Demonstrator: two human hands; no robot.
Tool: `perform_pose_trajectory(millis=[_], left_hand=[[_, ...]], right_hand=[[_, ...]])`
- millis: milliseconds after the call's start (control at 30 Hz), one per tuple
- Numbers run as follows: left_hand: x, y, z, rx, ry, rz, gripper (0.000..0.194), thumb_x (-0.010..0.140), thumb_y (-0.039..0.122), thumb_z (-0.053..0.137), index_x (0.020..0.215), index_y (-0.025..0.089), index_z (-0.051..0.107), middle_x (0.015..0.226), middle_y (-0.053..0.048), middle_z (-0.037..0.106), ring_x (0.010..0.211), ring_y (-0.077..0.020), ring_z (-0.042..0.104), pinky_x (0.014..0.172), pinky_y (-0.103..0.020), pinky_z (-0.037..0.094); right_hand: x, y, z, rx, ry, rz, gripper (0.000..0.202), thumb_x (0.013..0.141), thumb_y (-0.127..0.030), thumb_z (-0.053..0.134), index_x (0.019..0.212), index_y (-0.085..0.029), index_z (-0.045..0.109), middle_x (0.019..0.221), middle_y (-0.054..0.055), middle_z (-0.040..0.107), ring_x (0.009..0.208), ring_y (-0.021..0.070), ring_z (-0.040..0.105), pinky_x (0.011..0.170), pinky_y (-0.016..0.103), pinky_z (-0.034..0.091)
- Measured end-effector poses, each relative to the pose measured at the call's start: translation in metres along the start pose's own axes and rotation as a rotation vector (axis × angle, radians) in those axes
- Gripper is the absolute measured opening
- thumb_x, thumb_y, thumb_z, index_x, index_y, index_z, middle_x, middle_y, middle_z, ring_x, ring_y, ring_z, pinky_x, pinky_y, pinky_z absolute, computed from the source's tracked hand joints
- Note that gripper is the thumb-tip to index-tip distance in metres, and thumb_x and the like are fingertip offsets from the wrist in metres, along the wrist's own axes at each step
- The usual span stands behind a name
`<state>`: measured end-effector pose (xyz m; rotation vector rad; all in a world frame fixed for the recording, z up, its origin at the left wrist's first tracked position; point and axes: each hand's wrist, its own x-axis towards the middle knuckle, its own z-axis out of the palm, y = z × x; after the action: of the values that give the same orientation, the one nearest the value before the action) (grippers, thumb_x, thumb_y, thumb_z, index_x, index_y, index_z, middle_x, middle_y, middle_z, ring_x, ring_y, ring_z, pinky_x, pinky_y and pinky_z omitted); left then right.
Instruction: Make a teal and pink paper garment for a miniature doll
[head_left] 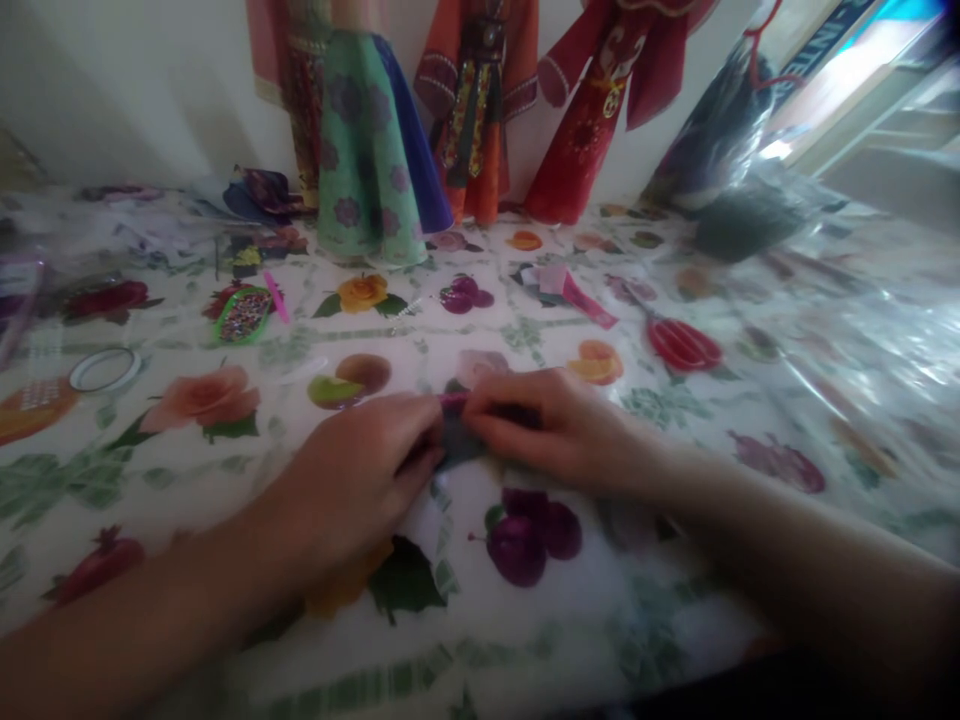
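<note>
Above the middle of the table, my left hand point(382, 445) and my right hand point(544, 425) are close together. Between them stretches a small piece of dark grey fabric point(459, 445) with a pink edge along its top. The fingers of both hands are pinched on it, one hand at each side. My fingertips are partly hidden behind the hands, and the picture is blurred. Beyond the hands lie scraps of pink and grey fabric point(589, 302) and a pair of red-handled scissors point(682, 343).
A green tray of beads point(244, 314) with a pink stick point(276, 298) lies at left, near a roll of tape point(104, 369). Dressed figures in green point(367, 160), orange point(476, 120) and red point(581, 150) stand along the wall. Plastic-wrapped stuff point(750, 215) sits right on the fruit-patterned tablecloth point(360, 640).
</note>
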<state>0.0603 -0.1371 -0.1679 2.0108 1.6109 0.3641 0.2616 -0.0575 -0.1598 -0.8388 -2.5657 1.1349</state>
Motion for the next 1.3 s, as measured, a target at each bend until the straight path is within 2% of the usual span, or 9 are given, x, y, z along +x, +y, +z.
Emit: perform_pose_trajectory(millis=[167, 267, 400, 600, 700, 800, 900, 1067, 1300], left_hand=[[0.001, 0.002, -0.002, 0.026, -0.022, -0.036, 0.013, 0.088, 0.019, 0.051, 0.075, 0.020, 0.050, 0.076, 0.000, 0.059, 0.070, -0.0176, 0.054, 0.061, -0.030, 0.035], [-0.001, 0.003, -0.003, 0.038, -0.035, -0.036, 0.012, 0.088, 0.019, 0.050, 0.076, 0.021, 0.051, 0.076, 0.000, 0.059, 0.071, -0.0179, 0.054, 0.062, -0.030, 0.036], [-0.008, 0.001, -0.001, 0.090, -0.018, -0.020, 0.014, 0.089, 0.021, 0.048, 0.075, 0.021, 0.049, 0.075, -0.001, 0.059, 0.067, -0.0185, 0.053, 0.059, -0.031, 0.034], [-0.020, -0.003, -0.002, 0.215, -0.005, 0.044, 0.010, 0.085, 0.023, 0.048, 0.075, 0.023, 0.050, 0.076, -0.004, 0.062, 0.063, -0.0212, 0.054, 0.057, -0.033, 0.031], [-0.023, -0.001, -0.008, 0.236, 0.027, 0.051, 0.016, 0.087, 0.025, 0.045, 0.072, 0.023, 0.051, 0.071, -0.004, 0.061, 0.057, -0.0209, 0.053, 0.054, -0.033, 0.028], [-0.024, 0.003, -0.011, 0.224, 0.100, 0.106, 0.018, 0.089, 0.025, 0.045, 0.073, 0.023, 0.053, 0.069, -0.003, 0.059, 0.055, -0.0196, 0.051, 0.053, -0.033, 0.027], [-0.022, 0.005, -0.009, 0.151, 0.128, 0.181, 0.014, 0.089, 0.020, 0.046, 0.078, 0.022, 0.054, 0.074, -0.002, 0.059, 0.062, -0.0185, 0.053, 0.057, -0.032, 0.033], [-0.016, 0.003, 0.002, -0.006, 0.047, 0.182, 0.008, 0.089, 0.016, 0.051, 0.085, 0.021, 0.056, 0.089, -0.003, 0.061, 0.079, -0.0187, 0.057, 0.068, -0.032, 0.042], [-0.015, -0.001, 0.005, -0.048, 0.026, 0.196, 0.007, 0.090, 0.018, 0.052, 0.084, 0.022, 0.054, 0.094, -0.002, 0.061, 0.080, -0.0190, 0.058, 0.068, -0.032, 0.042]], right_hand=[[0.008, 0.006, -0.014, 0.277, -0.015, 0.058, 0.020, 0.094, -0.029, 0.058, 0.084, -0.017, 0.069, 0.077, 0.000, 0.068, 0.073, 0.0130, 0.061, 0.067, 0.025, 0.045], [0.010, 0.012, -0.021, 0.323, 0.074, 0.093, 0.022, 0.094, -0.032, 0.060, 0.084, -0.017, 0.071, 0.076, 0.001, 0.069, 0.071, 0.0129, 0.061, 0.065, 0.025, 0.045], [0.006, 0.011, -0.024, 0.148, 0.132, 0.039, 0.022, 0.095, -0.031, 0.059, 0.083, -0.017, 0.071, 0.074, -0.001, 0.065, 0.067, 0.0124, 0.056, 0.060, 0.026, 0.040], [-0.006, -0.004, -0.015, -0.077, -0.135, -0.129, 0.013, 0.093, -0.016, 0.057, 0.088, -0.018, 0.068, 0.081, 0.000, 0.066, 0.072, 0.0124, 0.056, 0.067, 0.025, 0.042], [-0.008, -0.005, -0.012, -0.131, -0.195, -0.147, 0.009, 0.092, -0.014, 0.058, 0.090, -0.018, 0.066, 0.087, 0.000, 0.066, 0.075, 0.0125, 0.057, 0.070, 0.025, 0.043], [-0.008, -0.004, -0.010, -0.154, -0.195, -0.154, 0.006, 0.092, -0.015, 0.059, 0.089, -0.018, 0.064, 0.086, 0.000, 0.065, 0.075, 0.0121, 0.056, 0.071, 0.025, 0.043], [-0.009, -0.006, -0.010, -0.148, -0.183, -0.154, 0.005, 0.090, -0.014, 0.061, 0.088, -0.019, 0.061, 0.086, -0.001, 0.063, 0.076, 0.0125, 0.056, 0.071, 0.025, 0.043], [-0.011, -0.011, -0.008, -0.144, -0.197, -0.147, 0.005, 0.090, -0.017, 0.064, 0.091, -0.019, 0.059, 0.089, 0.000, 0.062, 0.080, 0.0136, 0.058, 0.072, 0.026, 0.044], [-0.012, -0.006, -0.011, -0.203, -0.128, -0.144, 0.017, 0.090, -0.029, 0.068, 0.093, -0.019, 0.055, 0.090, -0.001, 0.060, 0.079, 0.0135, 0.056, 0.067, 0.027, 0.042]])
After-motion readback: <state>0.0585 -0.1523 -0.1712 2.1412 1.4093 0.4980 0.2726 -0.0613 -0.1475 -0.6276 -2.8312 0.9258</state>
